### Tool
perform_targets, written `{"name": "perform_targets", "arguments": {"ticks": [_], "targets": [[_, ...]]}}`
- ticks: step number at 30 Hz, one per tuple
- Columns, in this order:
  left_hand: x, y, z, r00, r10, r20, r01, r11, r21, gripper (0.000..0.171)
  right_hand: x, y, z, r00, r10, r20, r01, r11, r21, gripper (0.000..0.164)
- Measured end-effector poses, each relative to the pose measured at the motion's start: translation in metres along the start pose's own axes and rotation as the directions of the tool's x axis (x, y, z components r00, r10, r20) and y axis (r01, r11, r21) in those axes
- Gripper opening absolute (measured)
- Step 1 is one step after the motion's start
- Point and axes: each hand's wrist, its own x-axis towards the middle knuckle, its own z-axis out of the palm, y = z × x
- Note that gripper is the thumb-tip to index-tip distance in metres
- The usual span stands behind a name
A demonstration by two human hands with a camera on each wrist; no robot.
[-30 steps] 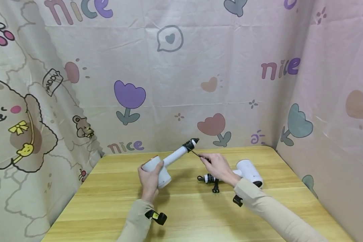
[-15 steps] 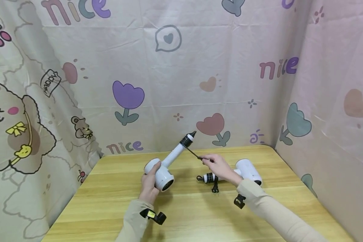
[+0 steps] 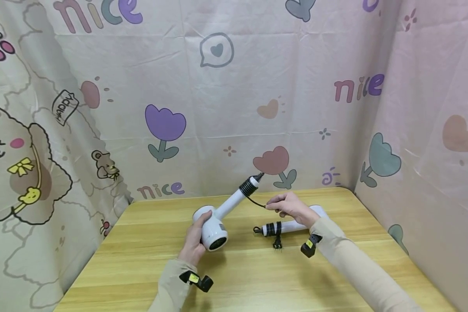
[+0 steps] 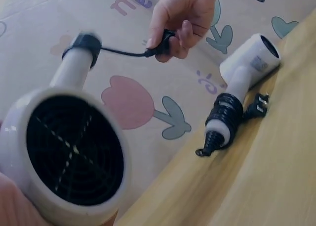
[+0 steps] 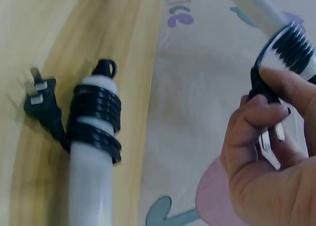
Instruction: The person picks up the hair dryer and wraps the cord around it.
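Observation:
My left hand (image 3: 193, 245) grips the barrel of a white hair dryer (image 3: 234, 206), tilted over the table with its handle pointing up and right. A black cord (image 3: 248, 187) is coiled round the end of that handle. In the left wrist view the dryer's dark round grille (image 4: 74, 149) faces the camera. From the coil a short length of cord curves across to my right hand (image 3: 293, 207), whose thumb and fingers pinch the black plug (image 5: 262, 90). Metal prongs (image 5: 269, 144) stick out below those fingers in the right wrist view.
A second white hair dryer (image 3: 290, 226) lies on the wooden table (image 3: 257, 277) beneath my right forearm. Its cord is wound round the handle, and its plug (image 5: 40, 102) hangs beside it. A patterned curtain (image 3: 218, 108) rises behind the table and along both sides.
My left hand has turned the dryer so its grille end faces me more. My right hand has moved right with the plug, and the stretch of cord now bows instead of running straight.

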Motion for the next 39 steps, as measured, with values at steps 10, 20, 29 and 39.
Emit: {"name": "perform_targets", "arguments": {"ticks": [10,20,29,39], "targets": [[0.005,0.002,-0.019,0.972,-0.108,0.209,0.057,0.969,0.240,0.053,0.010,-0.001,-0.007,0.998,-0.059,0.022,0.059,0.998,-0.018,0.032],[0.011,0.011,-0.041,0.954,-0.047,0.298,-0.093,0.893,0.440,0.057,0.014,0.000,0.004,0.981,-0.166,0.104,0.189,0.943,-0.274,0.021],[0.018,0.021,-0.048,0.924,0.133,0.359,-0.346,0.691,0.635,0.084,0.012,0.001,0.027,0.944,-0.268,0.194,0.327,0.844,-0.426,0.025],[0.016,0.018,-0.047,0.916,0.183,0.357,-0.397,0.542,0.741,0.092,0.012,0.017,0.051,0.906,-0.363,0.216,0.422,0.769,-0.481,0.022]]}}
